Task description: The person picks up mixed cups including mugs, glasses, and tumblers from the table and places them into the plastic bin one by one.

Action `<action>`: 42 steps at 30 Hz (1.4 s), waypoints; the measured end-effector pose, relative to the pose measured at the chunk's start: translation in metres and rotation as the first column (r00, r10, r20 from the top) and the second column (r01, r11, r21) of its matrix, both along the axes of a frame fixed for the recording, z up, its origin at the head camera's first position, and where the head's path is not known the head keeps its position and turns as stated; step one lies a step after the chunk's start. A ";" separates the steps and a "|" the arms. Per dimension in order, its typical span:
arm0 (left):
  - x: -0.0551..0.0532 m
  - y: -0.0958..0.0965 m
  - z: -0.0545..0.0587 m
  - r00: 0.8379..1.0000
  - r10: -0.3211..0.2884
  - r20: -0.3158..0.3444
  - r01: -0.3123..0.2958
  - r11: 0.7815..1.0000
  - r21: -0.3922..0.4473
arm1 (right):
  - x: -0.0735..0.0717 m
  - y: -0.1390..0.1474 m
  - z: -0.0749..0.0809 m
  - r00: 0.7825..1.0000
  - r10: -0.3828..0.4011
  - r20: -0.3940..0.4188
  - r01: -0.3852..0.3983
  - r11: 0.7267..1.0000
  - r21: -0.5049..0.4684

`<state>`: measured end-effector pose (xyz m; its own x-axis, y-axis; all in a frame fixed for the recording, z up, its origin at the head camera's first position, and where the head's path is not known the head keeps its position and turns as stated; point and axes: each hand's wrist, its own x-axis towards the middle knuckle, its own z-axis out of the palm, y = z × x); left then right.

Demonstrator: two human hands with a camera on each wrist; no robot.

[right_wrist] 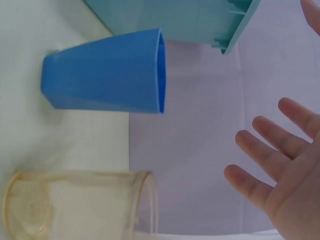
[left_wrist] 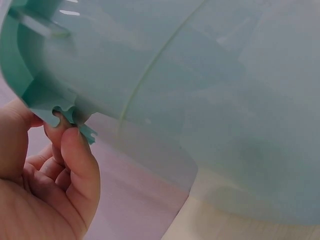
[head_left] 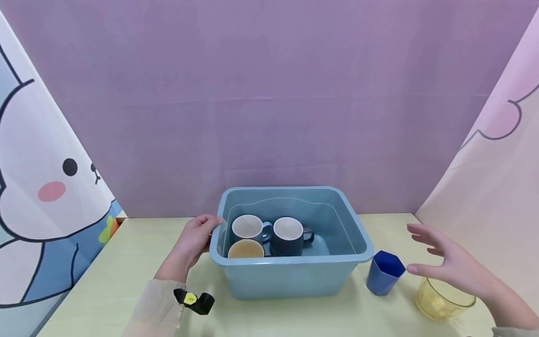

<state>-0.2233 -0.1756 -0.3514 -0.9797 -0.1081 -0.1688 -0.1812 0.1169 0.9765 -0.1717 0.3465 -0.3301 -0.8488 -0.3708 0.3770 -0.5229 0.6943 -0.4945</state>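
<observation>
A blue-green plastic basin (head_left: 290, 278) stands on the table, and my left hand (head_left: 195, 241) grips its left rim, fingers curled under the edge in the left wrist view. Inside it are a grey-blue mug (head_left: 247, 227) with a white interior, a dark navy mug (head_left: 287, 238) and a cup with a tan interior (head_left: 246, 249). My right hand (head_left: 452, 262) is held in the air with its fingers spread, holding nothing. Just left of it a blue hexagonal cup (head_left: 382, 276) stands upright. Below the hand is a clear yellow cup (head_left: 440, 302), partly hidden by the wrist.
The pale yellow table (head_left: 122, 267) reaches back to a purple cloth (head_left: 273, 103). Printed cloths hang at both sides, the left one with a cartoon animal (head_left: 50, 154). A black strap (head_left: 193, 301) sits on the left wrist.
</observation>
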 end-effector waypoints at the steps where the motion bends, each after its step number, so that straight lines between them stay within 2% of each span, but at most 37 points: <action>1: 0.000 0.000 0.000 1.000 0.000 0.000 0.000 1.000 -0.001 | 0.001 0.002 -0.001 1.000 -0.008 0.000 0.008 1.000 -0.001; 15: -0.003 0.003 0.003 1.000 -0.002 -0.007 0.002 1.000 -0.006 | 0.004 0.021 -0.026 0.997 -0.069 -0.023 0.067 0.996 -0.054; 28: -0.003 0.001 0.000 1.000 -0.005 -0.011 0.005 1.000 -0.014 | 0.009 0.034 -0.037 0.989 -0.146 -0.006 0.145 0.986 -0.076; 34: 0.001 -0.001 -0.004 1.000 0.001 -0.008 -0.002 1.000 -0.018 | 0.012 0.041 -0.045 0.978 -0.203 0.049 0.206 0.976 -0.073; 38: 0.001 -0.001 -0.004 1.000 0.003 -0.011 -0.003 1.000 -0.019 | 0.016 0.044 -0.052 0.971 -0.224 0.084 0.232 0.967 -0.109; 42: 0.001 -0.002 -0.004 1.000 0.007 -0.011 -0.007 1.000 -0.020 | 0.018 0.045 -0.059 0.971 -0.229 0.073 0.237 0.962 -0.136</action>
